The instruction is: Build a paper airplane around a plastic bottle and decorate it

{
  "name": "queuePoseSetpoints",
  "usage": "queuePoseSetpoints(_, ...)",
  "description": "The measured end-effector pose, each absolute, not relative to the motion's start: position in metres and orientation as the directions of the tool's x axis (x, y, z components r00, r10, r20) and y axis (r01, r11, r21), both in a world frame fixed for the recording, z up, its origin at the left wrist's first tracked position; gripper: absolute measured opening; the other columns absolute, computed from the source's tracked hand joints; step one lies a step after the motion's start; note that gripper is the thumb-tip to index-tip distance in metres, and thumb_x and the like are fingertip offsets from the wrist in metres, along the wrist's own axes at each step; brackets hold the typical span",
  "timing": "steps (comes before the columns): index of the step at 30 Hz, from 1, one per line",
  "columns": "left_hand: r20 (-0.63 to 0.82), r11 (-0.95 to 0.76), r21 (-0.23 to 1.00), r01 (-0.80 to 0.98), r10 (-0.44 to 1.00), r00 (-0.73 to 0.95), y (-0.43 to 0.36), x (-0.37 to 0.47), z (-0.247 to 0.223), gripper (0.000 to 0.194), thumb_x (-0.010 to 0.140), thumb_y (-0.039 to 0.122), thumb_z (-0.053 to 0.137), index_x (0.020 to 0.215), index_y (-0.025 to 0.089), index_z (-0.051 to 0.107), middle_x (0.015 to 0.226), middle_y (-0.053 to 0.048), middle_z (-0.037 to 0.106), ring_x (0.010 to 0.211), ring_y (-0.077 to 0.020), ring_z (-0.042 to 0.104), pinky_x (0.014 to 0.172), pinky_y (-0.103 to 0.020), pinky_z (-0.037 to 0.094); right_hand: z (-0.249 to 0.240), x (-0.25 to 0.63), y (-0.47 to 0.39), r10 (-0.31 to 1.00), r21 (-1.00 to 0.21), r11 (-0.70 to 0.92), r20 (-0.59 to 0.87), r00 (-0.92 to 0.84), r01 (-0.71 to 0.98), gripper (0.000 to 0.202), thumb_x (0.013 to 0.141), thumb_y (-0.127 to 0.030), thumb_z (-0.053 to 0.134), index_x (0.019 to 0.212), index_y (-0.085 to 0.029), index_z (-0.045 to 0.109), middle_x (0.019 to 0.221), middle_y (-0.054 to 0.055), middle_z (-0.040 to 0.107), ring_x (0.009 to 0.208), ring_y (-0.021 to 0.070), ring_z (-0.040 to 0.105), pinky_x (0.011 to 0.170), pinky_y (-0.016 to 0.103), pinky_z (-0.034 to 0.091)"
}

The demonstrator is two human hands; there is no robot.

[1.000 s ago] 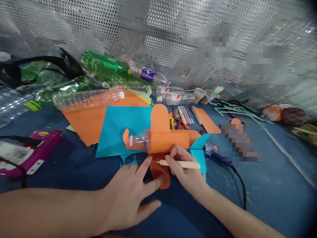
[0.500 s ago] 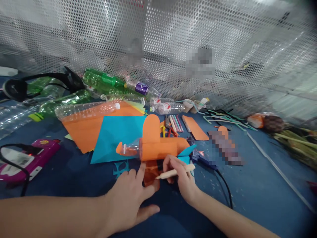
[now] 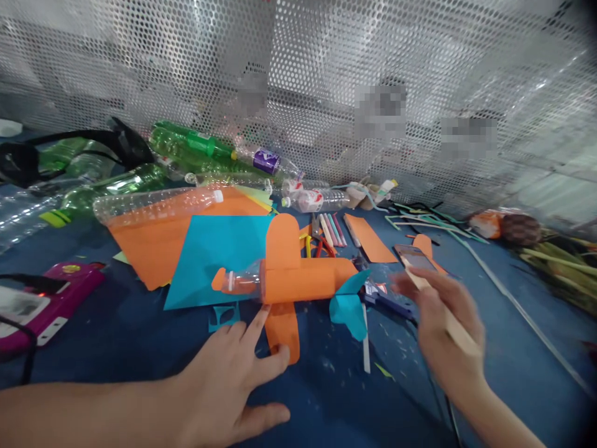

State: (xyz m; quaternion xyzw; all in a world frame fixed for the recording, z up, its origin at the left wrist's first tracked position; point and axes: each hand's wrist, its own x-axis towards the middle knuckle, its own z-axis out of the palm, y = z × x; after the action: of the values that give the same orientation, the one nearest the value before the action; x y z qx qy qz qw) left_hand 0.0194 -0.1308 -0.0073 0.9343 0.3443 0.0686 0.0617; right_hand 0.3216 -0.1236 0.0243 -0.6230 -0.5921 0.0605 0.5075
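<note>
A toy plane point(image 3: 308, 281) made from a clear plastic bottle wrapped in orange paper lies across the table, its nose to the left. Blue paper fins point(image 3: 349, 311) form its tail. My left hand point(image 3: 233, 367) has its fingers spread, with fingertips on the near orange wing point(image 3: 283, 330) and by the body's lower edge. Away to the right, my right hand point(image 3: 450, 330) is closed round a cream marker point(image 3: 461, 336). That hand is slightly blurred and is nearest to a phone point(image 3: 413, 256), which it partly overlaps. A blue glue gun point(image 3: 387, 302) lies behind the tail.
Blue paper point(image 3: 219, 255) and orange paper point(image 3: 144, 249) lie left of the plane. Several markers point(image 3: 333, 230) and an orange strip point(image 3: 370, 238) are behind it. Plastic bottles point(image 3: 186, 149) line the mesh wall point(image 3: 317, 74). A purple power strip point(image 3: 69, 298) sits at left.
My right hand has moved right with the marker, away from the near wing towards the phone, uncovering the blue tail fins. My left hand stays at the wing.
</note>
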Motion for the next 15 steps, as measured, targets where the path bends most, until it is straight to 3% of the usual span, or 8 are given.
queuePoseSetpoints(1,0.079,-0.761,0.165,0.628,0.645,0.76,-0.13,0.02,-0.007,0.048,0.084,0.06,0.044,0.123,0.032,0.055,0.135,-0.021,0.043,0.087,-0.0335,0.059,0.069,-0.049,0.048,0.02,0.328,-0.118,0.87,-0.65,0.157,0.447,0.207,0.744,0.024,0.089,-0.042,0.046,0.096,-0.024,0.059,0.092,0.007,0.065,0.09,0.0254,0.062,0.081,0.041,0.046)
queuePoseSetpoints(3,0.067,-0.767,0.164,0.62,0.636,0.769,-0.129,0.021,-0.007,0.047,0.085,0.058,0.045,0.123,0.032,0.054,0.134,-0.023,0.042,0.086,-0.0333,0.06,0.068,-0.05,0.049,0.011,0.336,-0.11,0.957,-0.491,0.108,0.288,0.044,0.864,0.018,0.085,-0.039,0.052,0.092,-0.024,0.06,0.098,0.008,0.065,0.092,0.0275,0.061,0.081,0.041,0.045)
queuePoseSetpoints(7,0.081,-0.758,0.148,0.636,0.65,0.756,-0.129,0.022,-0.007,0.047,0.086,0.057,0.045,0.125,0.032,0.053,0.134,-0.022,0.041,0.088,-0.0331,0.059,0.069,-0.051,0.049,0.002,0.335,-0.106,0.969,-0.279,0.066,0.246,0.005,0.958,0.023,0.08,-0.034,0.058,0.098,-0.023,0.05,0.105,0.01,0.058,0.095,0.0297,0.057,0.081,0.043,0.045)
queuePoseSetpoints(15,0.125,-0.753,0.106,0.65,0.658,0.742,-0.13,0.022,-0.008,0.044,0.087,0.055,0.044,0.124,0.033,0.054,0.132,-0.02,0.043,0.088,-0.0319,0.059,0.07,-0.049,0.05,0.0,0.345,-0.102,0.965,-0.229,0.077,0.26,-0.015,0.97,0.024,0.081,-0.033,0.057,0.095,-0.022,0.041,0.098,0.008,0.049,0.084,0.0252,0.057,0.077,0.039,0.047)
